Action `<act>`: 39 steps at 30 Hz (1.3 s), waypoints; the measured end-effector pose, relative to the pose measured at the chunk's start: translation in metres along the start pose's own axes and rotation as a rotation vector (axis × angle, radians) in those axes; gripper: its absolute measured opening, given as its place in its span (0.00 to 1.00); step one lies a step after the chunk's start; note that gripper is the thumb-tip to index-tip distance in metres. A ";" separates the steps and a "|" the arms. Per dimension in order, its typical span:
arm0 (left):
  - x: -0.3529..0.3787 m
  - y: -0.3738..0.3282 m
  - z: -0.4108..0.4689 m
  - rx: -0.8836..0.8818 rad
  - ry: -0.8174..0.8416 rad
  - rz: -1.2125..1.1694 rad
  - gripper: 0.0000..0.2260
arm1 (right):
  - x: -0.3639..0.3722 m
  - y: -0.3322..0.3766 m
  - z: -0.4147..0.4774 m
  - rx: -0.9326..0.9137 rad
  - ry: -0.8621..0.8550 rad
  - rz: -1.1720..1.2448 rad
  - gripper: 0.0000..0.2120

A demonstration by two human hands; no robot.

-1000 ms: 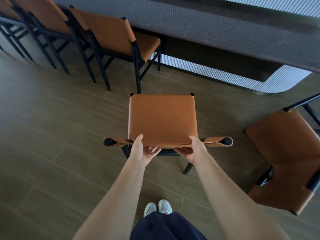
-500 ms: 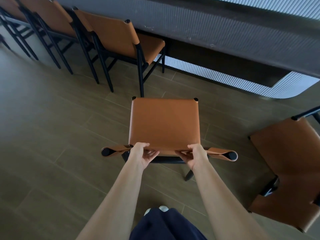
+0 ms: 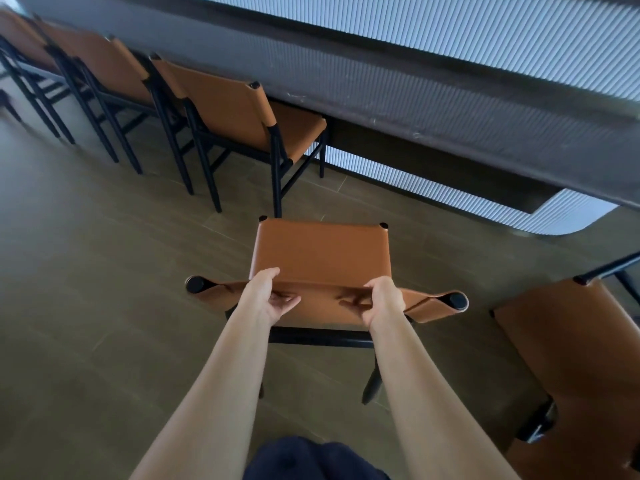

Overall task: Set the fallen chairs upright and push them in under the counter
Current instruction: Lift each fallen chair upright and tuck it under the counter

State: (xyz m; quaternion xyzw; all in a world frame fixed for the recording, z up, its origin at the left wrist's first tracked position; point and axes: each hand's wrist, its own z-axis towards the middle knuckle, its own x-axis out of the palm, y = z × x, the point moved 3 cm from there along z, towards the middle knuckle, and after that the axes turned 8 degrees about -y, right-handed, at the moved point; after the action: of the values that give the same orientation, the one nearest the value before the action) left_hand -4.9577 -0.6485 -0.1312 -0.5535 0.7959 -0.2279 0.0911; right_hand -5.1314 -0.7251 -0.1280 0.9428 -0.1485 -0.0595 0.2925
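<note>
An upright chair (image 3: 320, 252) with a tan leather seat and black frame stands on the floor in front of me, its seat facing the counter (image 3: 433, 98). My left hand (image 3: 268, 296) grips the top edge of its backrest on the left. My right hand (image 3: 379, 301) grips the same edge on the right. A gap of floor lies between the chair's front legs and the counter. A second tan chair (image 3: 585, 368) lies fallen on its side at the right edge of the view.
Three tan chairs, the nearest (image 3: 239, 119), stand in a row pushed toward the counter on the left. A ribbed pale wall panel (image 3: 450, 188) runs under the counter. Open tiled floor (image 3: 86, 289) spreads to the left.
The chair and both hands have moved forward, closer to the counter. The row of chairs on the left now sits nearer. My grip on the backrest is unchanged.
</note>
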 end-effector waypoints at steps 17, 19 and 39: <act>0.086 -0.091 0.008 0.007 -0.007 0.023 0.11 | 0.075 0.083 0.016 -0.100 -0.034 0.097 0.23; 0.094 -0.100 0.007 -0.009 0.012 0.028 0.08 | 0.080 0.092 0.021 -0.110 -0.013 0.105 0.20; 0.153 -0.161 0.022 -0.010 0.052 0.034 0.10 | 0.130 0.157 0.050 -0.131 0.176 0.113 0.06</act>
State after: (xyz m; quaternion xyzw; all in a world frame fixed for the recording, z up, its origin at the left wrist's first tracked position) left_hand -4.8701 -0.8412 -0.0597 -0.5340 0.8085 -0.2367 0.0716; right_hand -5.0569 -0.9157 -0.0828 0.9134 -0.1710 0.0303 0.3681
